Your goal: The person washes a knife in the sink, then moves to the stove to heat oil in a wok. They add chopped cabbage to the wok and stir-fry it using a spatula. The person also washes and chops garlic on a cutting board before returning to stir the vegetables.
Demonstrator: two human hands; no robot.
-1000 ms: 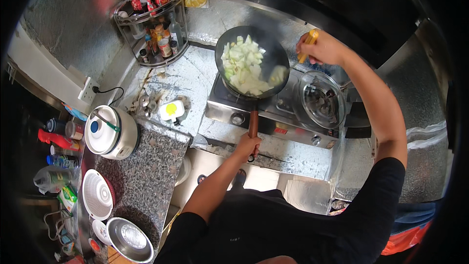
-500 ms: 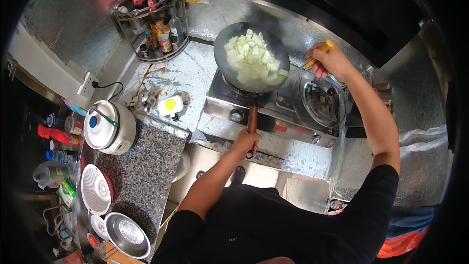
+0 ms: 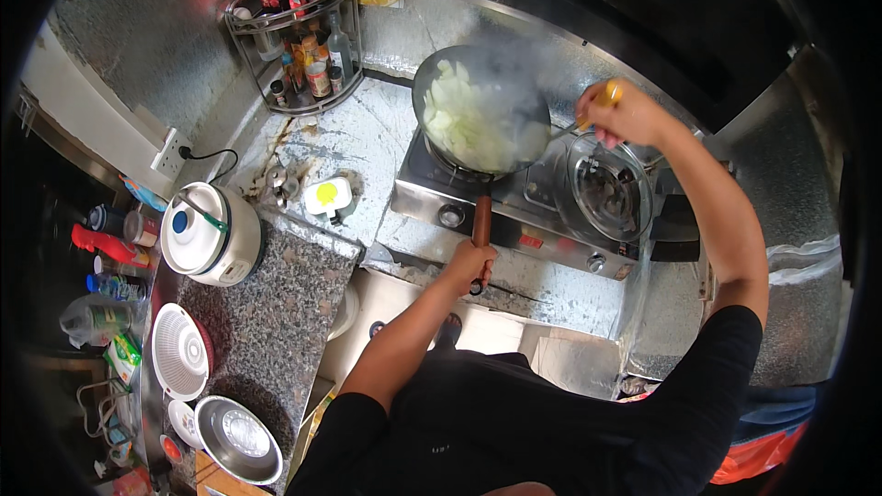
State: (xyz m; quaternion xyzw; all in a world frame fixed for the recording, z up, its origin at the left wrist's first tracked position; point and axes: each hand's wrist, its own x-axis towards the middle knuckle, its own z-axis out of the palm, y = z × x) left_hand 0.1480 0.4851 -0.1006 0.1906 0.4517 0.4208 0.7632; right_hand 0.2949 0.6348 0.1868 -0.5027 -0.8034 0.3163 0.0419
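My left hand (image 3: 469, 266) is closed around the brown wooden handle (image 3: 482, 220) of a dark wok (image 3: 542, 110) on the left burner. Inside lie pale green, cut vegetable pieces (image 3: 455, 119), partly veiled by steam. Over the right side of the stove, my right hand (image 3: 625, 113) grips a yellow-handled cooking utensil (image 3: 612, 91). Its thin metal shaft slants down-left to the wok's right rim; its working end cannot be made out. Below that hand, a clear glass lid (image 3: 581, 211) rests over the right side of the stove.
A two-tier rack (image 3: 294, 106) of bottles and jars stands in the back left corner. On the left are a white rice cooker (image 3: 241, 234), a white colander (image 3: 177, 349) and a steel bowl (image 3: 211, 436). A range hood (image 3: 606, 0) overhangs the back right.
The vegetable pieces have shifted toward the wok's left side, and the steam is thicker. The utensil's metal shaft now shows at the wok's right rim. My left hand keeps its hold.
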